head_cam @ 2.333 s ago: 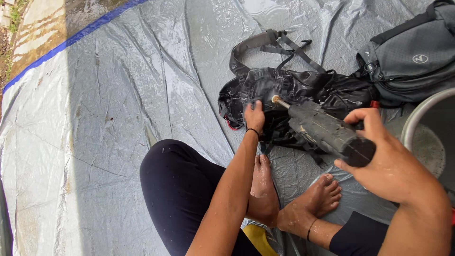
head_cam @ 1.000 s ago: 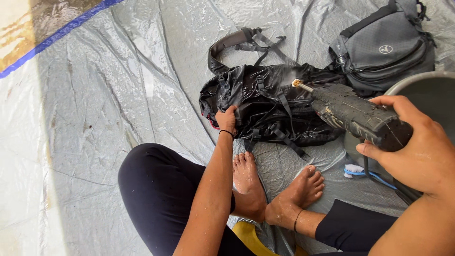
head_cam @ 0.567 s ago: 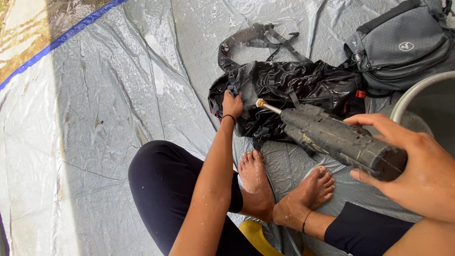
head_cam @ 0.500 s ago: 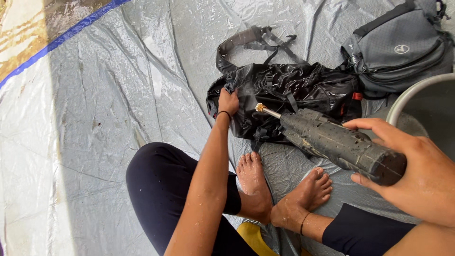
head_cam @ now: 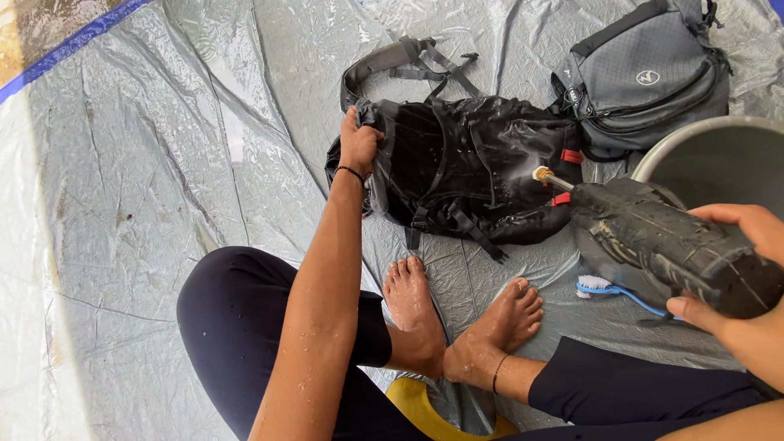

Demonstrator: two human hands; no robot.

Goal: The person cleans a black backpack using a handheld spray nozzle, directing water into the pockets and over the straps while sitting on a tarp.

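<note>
Grey tarp [head_cam: 163, 163] covered the ground, with a metal basin [head_cam: 719, 155] at the right edge, contents hard to tell. Left hand [head_cam: 359, 143] gripped the wet black backpack's [head_cam: 474, 163] left side; right hand [head_cam: 735, 286] clenched a dark spray gun [head_cam: 653, 237] aimed at it. Grey bag [head_cam: 645, 73] sat behind.

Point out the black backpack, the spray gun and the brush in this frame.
black backpack [head_cam: 465, 163], head view, on its wet front panel.
spray gun [head_cam: 653, 237], head view, on the dark body held by the right hand [head_cam: 747, 314].
brush [head_cam: 600, 285], head view, on its white bristle head.
</note>
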